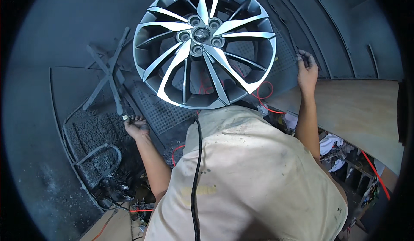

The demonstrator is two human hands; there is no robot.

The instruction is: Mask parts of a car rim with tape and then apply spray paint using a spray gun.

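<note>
Centrally, a wheel [217, 55] with illegible cap [201, 34]

Perforated floor [161, 110] (red hose [276, 111] atop).

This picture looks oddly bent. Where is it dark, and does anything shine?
Head view: corners black, lines bowed along the right-hand wall, as fisheye lenses do; bright sheen on the silver wheel; a dark shadow low on the pale clothing.
</note>
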